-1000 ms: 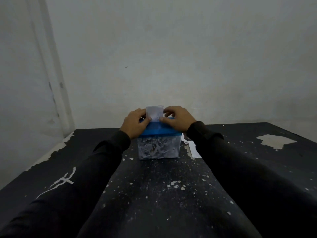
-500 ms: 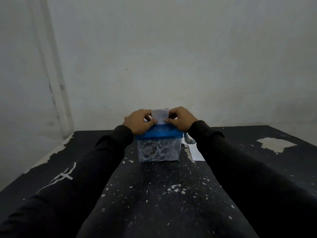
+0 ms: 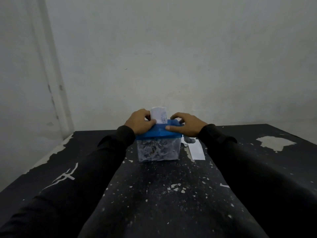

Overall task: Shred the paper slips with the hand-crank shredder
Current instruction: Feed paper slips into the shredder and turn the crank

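A small hand-crank shredder with a blue plastic lid (image 3: 158, 132) and a clear box-shaped bin (image 3: 158, 151) packed with pale shredded paper is sitting near the far middle of the black, paint-chipped desk (image 3: 154, 194). A white paper slip with dark scribbles (image 3: 159, 115) is standing upright out of the top of the lid. The left hand (image 3: 139, 122) is pinching the left edge of this slip between thumb and curled fingers while resting on the lid's left side. The right hand (image 3: 186, 124) is lying on the right side of the blue lid with fingers loosely bent, thumb flat along the top, not gripping the slip; it is released. Both arms are wearing long black sleeves. Another white paper slip (image 3: 196, 150) is lying flat on the desk just to the right of the bin, and beside it a small grey object (image 3: 188, 139), too unclear to identify.
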